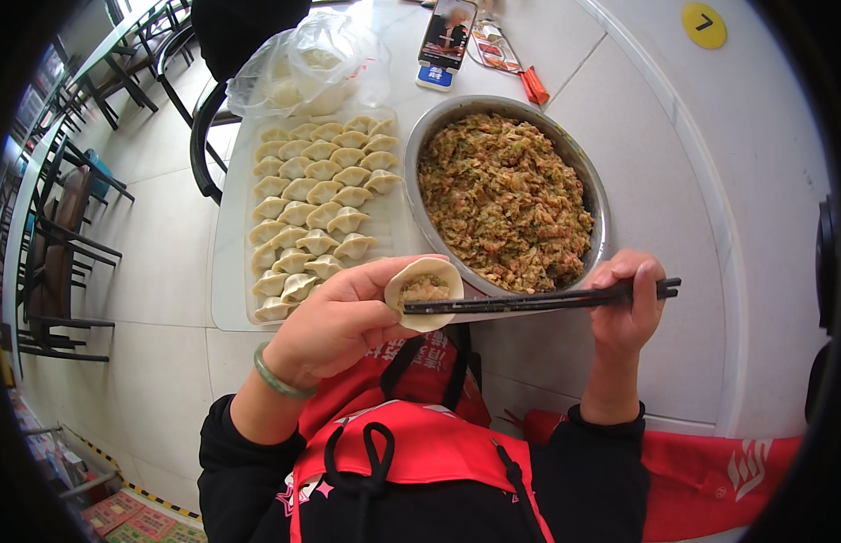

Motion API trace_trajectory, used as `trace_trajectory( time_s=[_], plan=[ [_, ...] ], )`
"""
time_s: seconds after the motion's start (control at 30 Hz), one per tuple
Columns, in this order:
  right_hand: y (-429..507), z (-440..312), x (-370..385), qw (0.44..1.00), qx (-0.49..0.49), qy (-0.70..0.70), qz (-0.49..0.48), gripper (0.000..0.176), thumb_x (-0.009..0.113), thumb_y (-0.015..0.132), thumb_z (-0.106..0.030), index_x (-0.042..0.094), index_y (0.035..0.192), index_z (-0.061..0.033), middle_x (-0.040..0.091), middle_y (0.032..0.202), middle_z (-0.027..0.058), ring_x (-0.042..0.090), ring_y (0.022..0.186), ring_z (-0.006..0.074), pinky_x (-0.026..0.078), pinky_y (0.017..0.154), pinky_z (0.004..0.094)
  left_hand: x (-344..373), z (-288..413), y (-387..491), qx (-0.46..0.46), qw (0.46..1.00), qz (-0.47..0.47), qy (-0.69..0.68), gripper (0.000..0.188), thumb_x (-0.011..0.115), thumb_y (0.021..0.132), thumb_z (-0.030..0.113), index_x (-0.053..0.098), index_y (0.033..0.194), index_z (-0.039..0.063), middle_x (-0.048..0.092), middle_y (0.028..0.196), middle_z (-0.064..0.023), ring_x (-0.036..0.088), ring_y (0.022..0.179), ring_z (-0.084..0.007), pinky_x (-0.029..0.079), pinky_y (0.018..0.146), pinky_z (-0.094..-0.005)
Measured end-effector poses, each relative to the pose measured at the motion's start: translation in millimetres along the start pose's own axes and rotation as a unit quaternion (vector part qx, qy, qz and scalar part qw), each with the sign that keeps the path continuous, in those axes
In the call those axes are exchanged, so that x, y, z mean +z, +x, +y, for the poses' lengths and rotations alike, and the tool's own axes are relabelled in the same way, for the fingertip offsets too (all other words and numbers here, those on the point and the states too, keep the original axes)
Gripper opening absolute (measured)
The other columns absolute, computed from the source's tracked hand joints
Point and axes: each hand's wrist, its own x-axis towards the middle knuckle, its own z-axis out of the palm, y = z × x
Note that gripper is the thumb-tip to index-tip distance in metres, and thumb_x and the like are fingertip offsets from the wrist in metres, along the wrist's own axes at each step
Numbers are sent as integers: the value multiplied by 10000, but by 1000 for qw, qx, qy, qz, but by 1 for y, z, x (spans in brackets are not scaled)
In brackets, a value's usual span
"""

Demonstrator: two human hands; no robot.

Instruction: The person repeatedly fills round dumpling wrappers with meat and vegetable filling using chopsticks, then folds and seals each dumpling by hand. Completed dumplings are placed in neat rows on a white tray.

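My left hand [345, 312] holds a round dumpling wrapper [453, 275] with a lump of filling [426, 288] on it. In my right hand [626, 298] is a pair of black chopsticks [515, 302], their tips over the filling in the wrapper. A steel bowl [599, 203] heaped with minced meat and vegetable filling [505, 197] stands just beyond my hands. To its left, a translucent plastic tray [386, 234] bears rows of folded dumplings [323, 193]; its near right part is partly hidden by my left hand.
Behind the tray lies a clear plastic bag [312, 71] with pale dough-like lumps inside. A phone [449, 34] leans on a stand beyond the bowl, near a red wrapper [534, 85]. A black chair [206, 139] stands at the table's left side.
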Motion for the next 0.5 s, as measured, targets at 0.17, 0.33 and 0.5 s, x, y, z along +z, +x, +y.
trace_trajectory(
  time_s=[0.17, 0.33, 0.5],
  plan=[
    [2, -1, 6, 999, 28, -26, 30, 345, 417, 1045, -248, 578, 891, 16, 581, 689, 152, 604, 529, 239, 521, 443, 322, -5, 0, -2, 8, 999, -18, -35, 599, 379, 802, -147, 386, 1400, -112, 535, 1334, -205, 549, 1240, -264, 458, 1052, -380],
    [19, -40, -1, 975, -13, -160, 151, 342, 414, 1039, -238, 597, 881, 3, 600, 687, 125, 582, 503, 188, 495, 413, 286, -12, 1, -6, 8, 1000, -16, -8, 583, 392, 812, -126, 385, 1395, -120, 523, 1344, -219, 537, 1257, -284, 437, 1078, -402],
    [1, -14, -3, 920, 144, -363, 39, 177, 588, 972, -116, 639, 905, 39, 620, 683, 77, 582, 550, 114, 479, 523, 247, -15, -3, -10, 19, 995, -26, -89, 471, 399, 940, 2, 381, 1395, -119, 514, 1355, -208, 543, 1245, -288, 451, 1056, -394]
  ],
)
